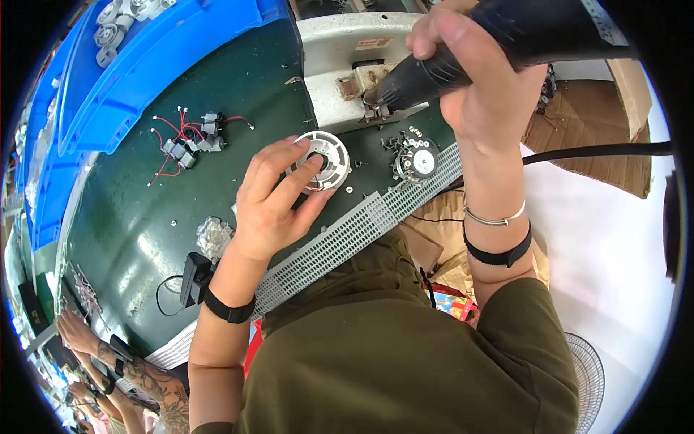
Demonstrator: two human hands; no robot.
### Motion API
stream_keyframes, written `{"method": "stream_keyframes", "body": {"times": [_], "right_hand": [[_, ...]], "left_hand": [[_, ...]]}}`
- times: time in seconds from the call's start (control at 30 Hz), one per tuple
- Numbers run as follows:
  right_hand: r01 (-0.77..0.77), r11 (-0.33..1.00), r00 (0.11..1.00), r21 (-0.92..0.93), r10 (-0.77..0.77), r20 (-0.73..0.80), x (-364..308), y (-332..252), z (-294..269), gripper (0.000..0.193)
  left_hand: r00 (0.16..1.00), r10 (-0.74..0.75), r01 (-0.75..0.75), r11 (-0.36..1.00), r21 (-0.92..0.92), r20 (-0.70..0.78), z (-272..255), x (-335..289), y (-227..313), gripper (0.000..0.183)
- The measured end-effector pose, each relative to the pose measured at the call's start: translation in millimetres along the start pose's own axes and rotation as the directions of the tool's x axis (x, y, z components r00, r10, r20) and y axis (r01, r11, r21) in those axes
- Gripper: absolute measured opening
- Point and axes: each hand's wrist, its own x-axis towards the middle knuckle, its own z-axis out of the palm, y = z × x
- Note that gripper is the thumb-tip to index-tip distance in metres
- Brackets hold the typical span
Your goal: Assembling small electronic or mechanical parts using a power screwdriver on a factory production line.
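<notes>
My left hand (278, 192) rests on a white round plastic housing (330, 160) with slots around its rim. Thumb and fingers grip its near side, and a dark round centre shows between them. In my right hand (491, 87) is a thick black electric screwdriver (426, 76), held tilted with the fingers wrapped around its body. Its narrow tip points down at a small metal block on the front of a white screw feeder (340, 94), though whether they touch I cannot tell. A round metal dish (417, 163) with screws and small white parts lies below the feeder.
Small grey motors with red wires (191, 141) lie on the green mat (144, 217). Blue bins (159, 50) with white parts stand at the far left. Crumpled clear plastic (215, 237) is beside my left wrist. A co-worker's hand (76, 331) works at lower left.
</notes>
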Motion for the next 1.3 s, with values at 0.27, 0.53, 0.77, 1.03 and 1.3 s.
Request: {"method": "stream_keyframes", "body": {"times": [0.27, 0.53, 0.77, 1.03, 1.3], "right_hand": [[0.141, 0.74, 0.862, 0.658, -0.419, 0.286, 16.5, 25.6, -8.1, 0.05], [0.063, 0.996, 0.888, 0.059, -0.083, 0.453, -17.2, -18.4, -36.1, 0.042], [-0.131, 0.991, 0.991, -0.033, 0.131, -0.009, -23.6, -38.3, 42.2, 0.053], [-0.255, 0.963, 0.956, 0.083, 0.239, 0.171, -35.2, -33.1, 47.1, 0.055], [-0.179, 0.984, 0.96, -0.002, 0.175, 0.217, -31.7, -28.0, 46.4, 0.053]], "left_hand": [[1.0, 0.008, -0.008, 1.0, -0.003, -0.005, 3.4, 2.0, 4.9, 0.041], [0.999, -0.037, 0.04, 0.989, 0.145, -0.024, 0.2, 0.0, 11.1, 0.037], [0.993, -0.11, 0.115, 0.965, 0.235, -0.034, -3.2, 0.2, 17.6, 0.034], [0.988, -0.156, 0.153, 0.957, 0.245, -0.008, -4.4, 1.5, 22.6, 0.029], [0.989, -0.15, 0.149, 0.969, 0.199, -0.009, -1.7, 0.8, 19.7, 0.029]]}}
